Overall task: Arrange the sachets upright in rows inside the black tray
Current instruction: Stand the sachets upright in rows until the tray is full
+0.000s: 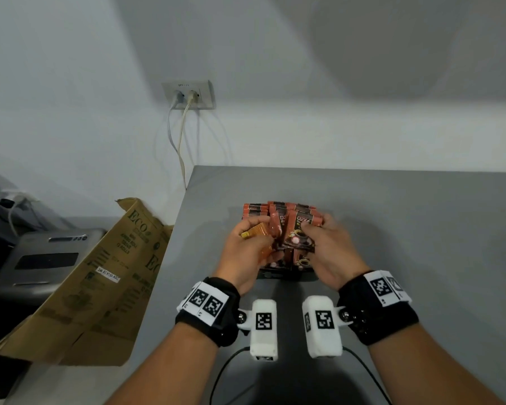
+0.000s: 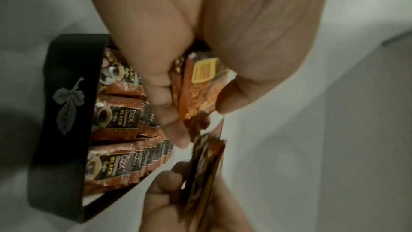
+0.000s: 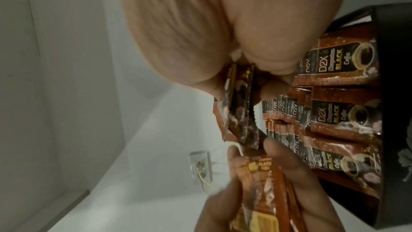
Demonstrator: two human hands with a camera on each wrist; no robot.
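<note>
A black tray (image 2: 64, 112) with a silver leaf print stands on the grey table (image 1: 392, 229), packed with rows of upright orange-brown coffee sachets (image 3: 330, 115). Both hands hover just above it. My left hand (image 1: 250, 244) grips a small bunch of orange sachets (image 2: 200, 84), their printed backs showing. My right hand (image 1: 322, 244) pinches a sachet (image 1: 300, 235) by its upper part, front side toward me, beside the left hand's bunch. In the head view the tray (image 1: 287, 276) is mostly hidden by the hands.
A flattened cardboard box (image 1: 105, 282) leans off the table's left edge over a grey appliance (image 1: 44, 258). A wall socket (image 1: 189, 95) with two cables sits behind. Bare grey tabletop stretches to the right of the tray.
</note>
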